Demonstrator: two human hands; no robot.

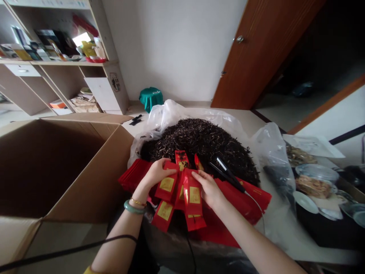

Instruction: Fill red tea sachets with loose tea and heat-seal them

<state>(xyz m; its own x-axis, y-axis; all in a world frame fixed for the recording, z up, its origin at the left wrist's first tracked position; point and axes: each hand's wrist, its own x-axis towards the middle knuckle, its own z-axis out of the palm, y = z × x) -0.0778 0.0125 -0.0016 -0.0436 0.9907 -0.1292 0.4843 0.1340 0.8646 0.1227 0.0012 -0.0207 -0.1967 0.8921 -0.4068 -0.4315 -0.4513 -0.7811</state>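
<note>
My left hand (156, 171) pinches a red tea packet (166, 185) with a gold label between thumb and fingers. In my right hand (209, 187), another red packet with a gold label (195, 196) is gripped near its top edge. More red packets (163, 216) lie below and between my hands. One upright packet (181, 160) has dark leaf bits on its front. Behind them rises a large heap of dark dried tea leaves (205, 137) in a clear plastic bag (168, 112). A black flat-iron-like tool (228, 173) with a pale cord rests right of my hands.
A large open cardboard box (85, 179) stands at the left. Red packets are stacked (134, 173) beside it. At the right are a round clear container (316, 180) and white dishes (305, 201). A teal-covered stool (151, 98) stands by the wall. A black cable crosses my left forearm.
</note>
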